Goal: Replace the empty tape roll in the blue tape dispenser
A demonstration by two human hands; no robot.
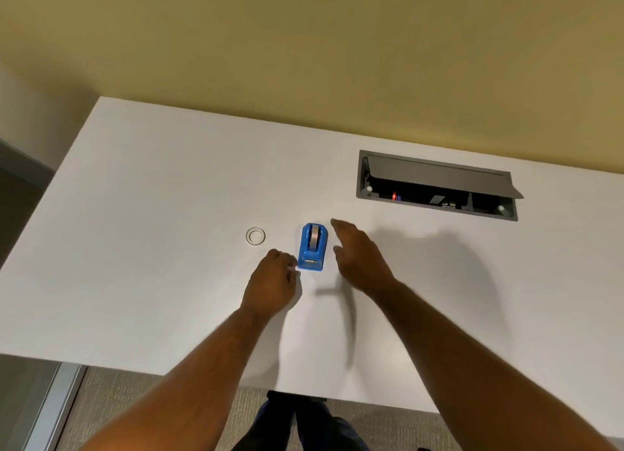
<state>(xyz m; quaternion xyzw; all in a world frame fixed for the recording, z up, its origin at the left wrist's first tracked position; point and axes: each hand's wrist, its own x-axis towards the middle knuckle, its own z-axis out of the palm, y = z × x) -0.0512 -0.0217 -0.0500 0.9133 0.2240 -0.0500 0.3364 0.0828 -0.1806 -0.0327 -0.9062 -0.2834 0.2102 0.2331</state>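
The blue tape dispenser (pixel 313 247) stands on the white table (pixel 152 214), cutter end toward me, with a grey roll seated in its well. A clear, flat tape ring (pixel 255 236) lies on the table to its left. My left hand (pixel 271 280) is curled beside the dispenser's near left corner, fingertips at its edge; whether it pinches anything is unclear. My right hand (pixel 359 256) hovers open just right of the dispenser, fingers stretched forward, not touching it.
A recessed grey cable box (pixel 435 185) with its lid raised sits in the table at the back right. A yellow wall runs behind the table. The table's near edge is close to my body, with carpet below.
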